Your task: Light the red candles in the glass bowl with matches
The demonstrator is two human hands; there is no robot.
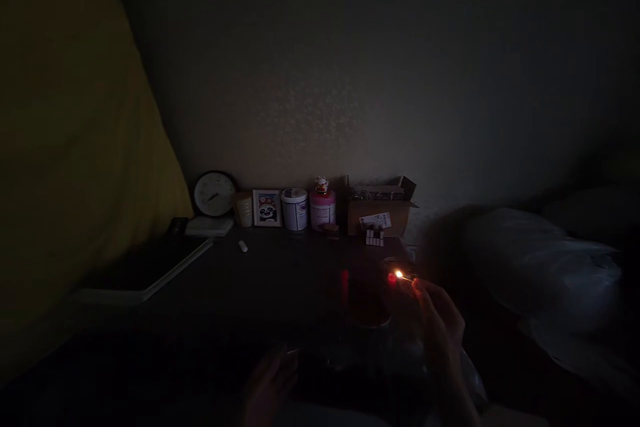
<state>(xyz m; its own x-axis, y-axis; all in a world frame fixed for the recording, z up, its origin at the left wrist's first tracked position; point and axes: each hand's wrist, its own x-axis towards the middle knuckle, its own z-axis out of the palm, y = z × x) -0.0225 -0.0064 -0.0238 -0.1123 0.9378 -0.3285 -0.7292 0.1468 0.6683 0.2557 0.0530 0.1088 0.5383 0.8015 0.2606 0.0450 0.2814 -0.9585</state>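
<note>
My right hand [440, 317] is closed, pinching a thin burning match [407, 279] between thumb and fingertips. Its small bright flame [399, 274] points left over the right part of the dark table [300, 273]. A red glow [391, 278] shows just beside the flame, on something too dark to make out. Low in the middle, my left hand [270, 380] hangs in deep shadow near the table's front. A thin pale edge lies at its fingertips; whether the hand holds something is too dark to tell.
Along the wall stand a round clock [214, 193], a panda picture frame [267, 208], a white tub [295, 209], a pink-lidded tub [323, 211] topped by a figurine, and an open cardboard box [375, 213]. A dark flat slab [145, 270] lies left; pale plastic bags [540, 267] bulge right.
</note>
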